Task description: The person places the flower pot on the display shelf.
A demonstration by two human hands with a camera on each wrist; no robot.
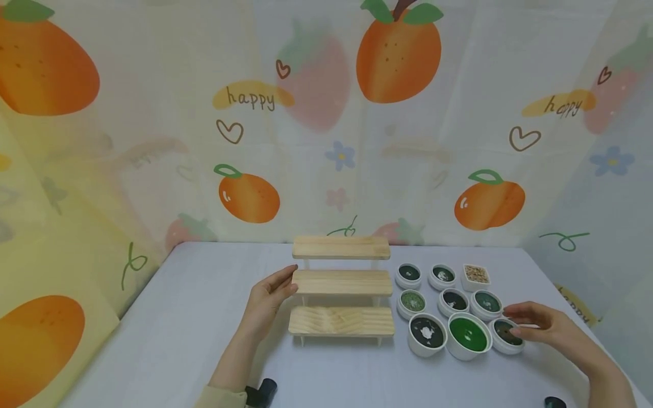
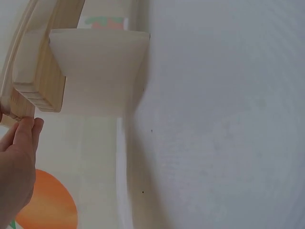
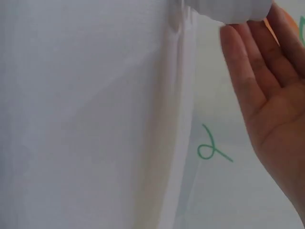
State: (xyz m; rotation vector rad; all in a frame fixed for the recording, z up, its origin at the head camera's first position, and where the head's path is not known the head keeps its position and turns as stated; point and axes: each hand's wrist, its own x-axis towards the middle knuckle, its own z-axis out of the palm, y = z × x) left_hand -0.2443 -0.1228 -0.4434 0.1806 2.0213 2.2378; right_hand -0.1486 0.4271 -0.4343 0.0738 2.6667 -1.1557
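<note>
A three-tier display stand with pale wooden shelves and whitish supports stands in the middle of the table. My left hand is at the left end of its middle shelf, fingers mostly straight and touching the wood; the left wrist view shows the fingertips at a shelf end. On the right, my right hand reaches beside a white round tub with dark contents, its thumb over the rim. The right wrist view shows these fingers extended against a white tub side.
Several more white round tubs with dark green or black contents cluster right of the stand, among them a larger bright green one. A square tub of beige bits stands behind. White cloth covers the table; a fruit-print curtain hangs behind.
</note>
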